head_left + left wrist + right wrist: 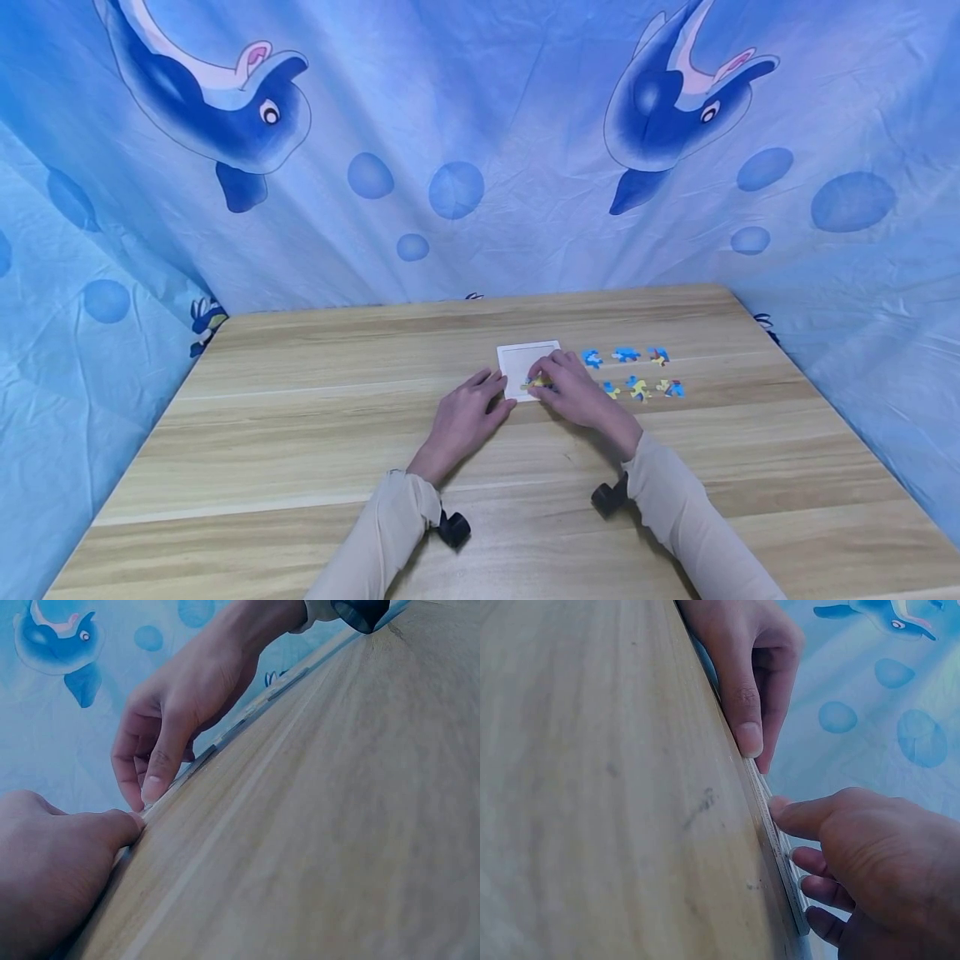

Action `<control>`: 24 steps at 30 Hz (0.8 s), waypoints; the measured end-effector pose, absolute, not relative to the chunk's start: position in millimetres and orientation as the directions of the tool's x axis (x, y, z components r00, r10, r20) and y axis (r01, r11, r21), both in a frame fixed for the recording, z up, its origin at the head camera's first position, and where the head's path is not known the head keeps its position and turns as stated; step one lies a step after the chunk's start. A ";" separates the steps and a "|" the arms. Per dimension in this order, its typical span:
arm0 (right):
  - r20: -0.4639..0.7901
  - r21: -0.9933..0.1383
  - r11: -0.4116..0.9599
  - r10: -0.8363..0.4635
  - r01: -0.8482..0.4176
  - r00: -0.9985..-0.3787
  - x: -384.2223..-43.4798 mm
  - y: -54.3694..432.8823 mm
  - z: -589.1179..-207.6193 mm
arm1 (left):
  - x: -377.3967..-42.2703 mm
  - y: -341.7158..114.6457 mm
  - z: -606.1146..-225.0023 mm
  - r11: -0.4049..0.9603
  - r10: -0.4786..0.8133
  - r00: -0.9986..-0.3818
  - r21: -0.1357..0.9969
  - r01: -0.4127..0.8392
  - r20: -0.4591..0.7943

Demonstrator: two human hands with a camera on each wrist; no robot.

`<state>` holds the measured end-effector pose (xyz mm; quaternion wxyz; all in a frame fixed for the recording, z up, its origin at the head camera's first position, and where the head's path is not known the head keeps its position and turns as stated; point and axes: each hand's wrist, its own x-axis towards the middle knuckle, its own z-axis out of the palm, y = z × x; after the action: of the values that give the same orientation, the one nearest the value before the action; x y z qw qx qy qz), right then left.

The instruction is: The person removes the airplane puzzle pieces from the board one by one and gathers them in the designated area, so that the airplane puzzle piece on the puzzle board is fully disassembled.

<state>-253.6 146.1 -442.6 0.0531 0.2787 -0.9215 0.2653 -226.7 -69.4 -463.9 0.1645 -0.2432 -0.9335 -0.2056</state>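
A shallow white puzzle tray (517,363) lies on the table. At its near left corner, my left hand (467,414) holds it, fingers along the left edge and thumb at the front. My right hand (576,392) reaches over the tray from the right and pinches a yellow and blue puzzle piece (542,381) low inside it, partly hidden by the fingers. In the right wrist view, the tray's edge (776,840) shows side-on, with the right thumb at its rim. The left wrist view has both hands close together, but the piece cannot be made out there.
Right of the tray, several loose puzzle pieces (637,388) in blue, yellow and red lie in two rows. The wood-grain table (300,450) ends at a blue curtain (480,167) printed with dolphins and bubbles. A small black camera (453,530) sits at each wrist.
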 end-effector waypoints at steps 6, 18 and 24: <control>0.243 -0.476 0.695 -0.486 -0.539 -0.840 -252.8 146.4 -442.3 | -226.8 -69.4 -464.1 0.790 0.387 -0.823 0.310 0.529 0.417; 0.264 -0.531 0.666 -0.456 -0.523 -0.850 -253.9 146.9 -439.9 | -226.1 -69.3 -462.4 0.795 0.388 -0.827 0.307 0.523 0.407; 0.263 -0.523 0.672 -0.457 -0.524 -0.850 -253.1 148.4 -439.2 | -226.3 -69.3 -462.9 0.797 0.385 -0.829 0.307 0.520 0.405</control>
<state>-253.1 148.4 -439.2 0.0547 0.2687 -0.9128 0.3028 -226.3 -69.3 -462.9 0.1634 -0.2424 -0.9337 -0.2069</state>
